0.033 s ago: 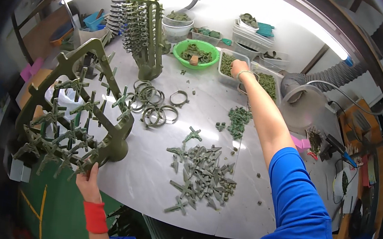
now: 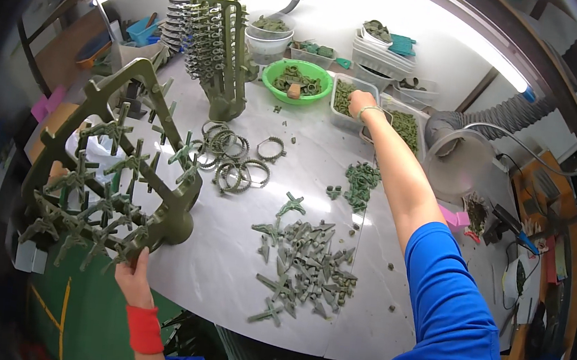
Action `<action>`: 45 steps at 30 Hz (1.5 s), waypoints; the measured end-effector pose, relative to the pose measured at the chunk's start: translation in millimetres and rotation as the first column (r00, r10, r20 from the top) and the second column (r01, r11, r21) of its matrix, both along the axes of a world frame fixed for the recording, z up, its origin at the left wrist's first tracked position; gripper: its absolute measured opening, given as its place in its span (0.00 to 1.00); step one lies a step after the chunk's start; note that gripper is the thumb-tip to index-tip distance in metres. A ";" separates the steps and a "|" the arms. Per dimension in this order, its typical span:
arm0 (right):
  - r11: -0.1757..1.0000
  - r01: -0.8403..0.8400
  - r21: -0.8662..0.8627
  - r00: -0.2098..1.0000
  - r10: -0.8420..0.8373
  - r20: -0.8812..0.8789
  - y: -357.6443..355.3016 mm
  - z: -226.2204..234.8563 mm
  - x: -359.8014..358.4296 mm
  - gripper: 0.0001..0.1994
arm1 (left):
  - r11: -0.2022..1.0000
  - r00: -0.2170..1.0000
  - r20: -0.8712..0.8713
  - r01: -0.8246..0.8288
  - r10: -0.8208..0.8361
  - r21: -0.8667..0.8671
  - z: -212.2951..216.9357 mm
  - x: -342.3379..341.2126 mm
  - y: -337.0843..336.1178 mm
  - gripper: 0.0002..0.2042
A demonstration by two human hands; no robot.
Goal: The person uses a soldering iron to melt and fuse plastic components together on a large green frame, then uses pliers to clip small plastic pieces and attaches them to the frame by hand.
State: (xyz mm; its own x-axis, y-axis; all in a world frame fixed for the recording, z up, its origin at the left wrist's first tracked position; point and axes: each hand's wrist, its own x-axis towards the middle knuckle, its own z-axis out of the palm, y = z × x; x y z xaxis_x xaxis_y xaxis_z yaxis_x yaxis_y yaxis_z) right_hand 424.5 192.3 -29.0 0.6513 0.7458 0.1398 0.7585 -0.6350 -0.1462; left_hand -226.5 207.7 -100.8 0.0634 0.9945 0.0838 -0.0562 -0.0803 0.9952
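Observation:
On the left, a dark green wax tree (image 2: 183, 214), a ladder-like frame with many branching, cross-shaped parts on it, leans up beside the table. My left hand (image 2: 133, 283), with a red wristband, is closed on its lower edge; the fingertips are partly hidden. My right arm reaches far across the table. At its end my right hand (image 2: 362, 103) dips, fingers bunched, into a clear plastic box (image 2: 344, 120) of small green pieces (image 2: 343, 96). Whatever is between those fingers is hidden. Beside it stands a second box with similar green pieces (image 2: 404, 127).
Loose grey-green pointed parts (image 2: 312, 260) lie in a heap at the table's middle front. Behind them are small dark green pieces (image 2: 359, 186) and several toothed rings (image 2: 233, 174). A green bowl (image 2: 270, 88) and another loaded tree (image 2: 230, 103) stand farther back. A hose (image 2: 492, 117) ends at right.

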 end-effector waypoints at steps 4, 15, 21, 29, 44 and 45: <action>0.974 -0.067 -0.217 0.995 0.080 0.052 8.2 -8.8 5.7 0.13 | 0.996 0.999 -0.015 0.035 -0.033 0.088 -1.6 -8.2 -25.0 0.23; 0.931 -0.366 0.009 0.918 0.360 0.166 -75.7 36.6 -70.1 0.07 | 0.976 0.856 -0.499 -0.032 0.137 0.214 39.3 7.9 -152.6 0.14; 0.774 -0.517 0.365 0.856 0.454 0.248 -331.1 121.7 -154.5 0.06 | 0.881 0.909 -0.401 0.281 -0.117 0.379 78.6 76.6 -190.2 0.12; 0.804 0.437 0.403 0.811 -0.546 0.211 -761.2 186.6 -129.8 0.11 | 0.581 0.593 -0.537 0.784 -0.600 0.218 102.7 184.3 -260.7 0.12; -0.157 0.962 0.223 -0.113 -0.973 -0.199 -1193.4 56.9 39.0 0.19 | 0.298 0.220 -0.755 0.954 -0.617 0.034 99.5 332.3 -410.9 0.12; -0.181 0.950 0.253 -0.168 -0.983 -0.074 -1199.1 53.0 41.9 0.18 | 0.295 0.204 -0.767 0.955 -0.608 0.021 98.8 337.6 -414.2 0.12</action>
